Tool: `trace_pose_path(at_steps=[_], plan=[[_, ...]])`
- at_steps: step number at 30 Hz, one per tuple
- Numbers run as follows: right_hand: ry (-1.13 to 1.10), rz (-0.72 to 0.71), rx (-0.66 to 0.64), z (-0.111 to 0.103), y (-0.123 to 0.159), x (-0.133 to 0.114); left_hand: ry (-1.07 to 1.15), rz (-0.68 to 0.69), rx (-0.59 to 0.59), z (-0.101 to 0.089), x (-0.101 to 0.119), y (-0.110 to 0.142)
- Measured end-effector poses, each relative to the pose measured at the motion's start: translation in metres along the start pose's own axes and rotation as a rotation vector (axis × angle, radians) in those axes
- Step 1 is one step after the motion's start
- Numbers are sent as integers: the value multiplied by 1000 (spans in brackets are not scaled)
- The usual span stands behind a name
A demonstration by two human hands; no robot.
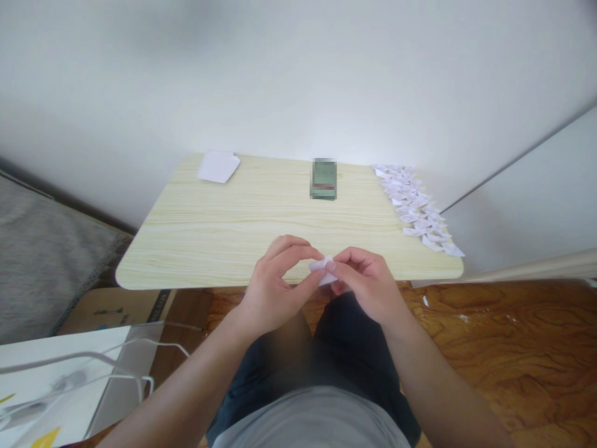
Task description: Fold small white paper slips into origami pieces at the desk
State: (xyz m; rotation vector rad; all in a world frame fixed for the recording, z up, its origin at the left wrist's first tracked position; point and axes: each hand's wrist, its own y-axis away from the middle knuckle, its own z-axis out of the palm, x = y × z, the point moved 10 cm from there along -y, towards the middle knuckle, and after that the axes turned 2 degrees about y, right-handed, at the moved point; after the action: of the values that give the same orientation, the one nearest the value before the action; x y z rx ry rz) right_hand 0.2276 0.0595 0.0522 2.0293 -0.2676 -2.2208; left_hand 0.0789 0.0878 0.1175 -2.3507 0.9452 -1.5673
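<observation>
A small piece of white folded paper (325,270) is pinched between both my hands just above the near edge of the light wooden table (224,230). My left hand (277,283) has its fingers curled round the paper's left side. From the right, my right hand (366,283) pinches it with thumb and forefinger. Much of the paper is hidden by my fingers.
Several small folded white paper pieces (417,208) lie in a row along the table's right edge. A stack of white paper slips (218,166) sits at the far left corner, a blurred greenish object (323,179) at the far middle. A white bag (60,379) stands on the floor at left.
</observation>
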Motion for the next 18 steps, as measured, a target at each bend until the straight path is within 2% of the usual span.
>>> trace_pose_path(at_steps=[10, 14, 18], plan=[[-2, 17, -2, 1, 0, 0, -138, 174, 82, -5, 19, 3], [40, 1, 30, 0, 2, -2, -174, 165, 117, -7, 17, 5], [122, -50, 47, 0, 4, -8, -168, 108, 104, -6, 13, 4]])
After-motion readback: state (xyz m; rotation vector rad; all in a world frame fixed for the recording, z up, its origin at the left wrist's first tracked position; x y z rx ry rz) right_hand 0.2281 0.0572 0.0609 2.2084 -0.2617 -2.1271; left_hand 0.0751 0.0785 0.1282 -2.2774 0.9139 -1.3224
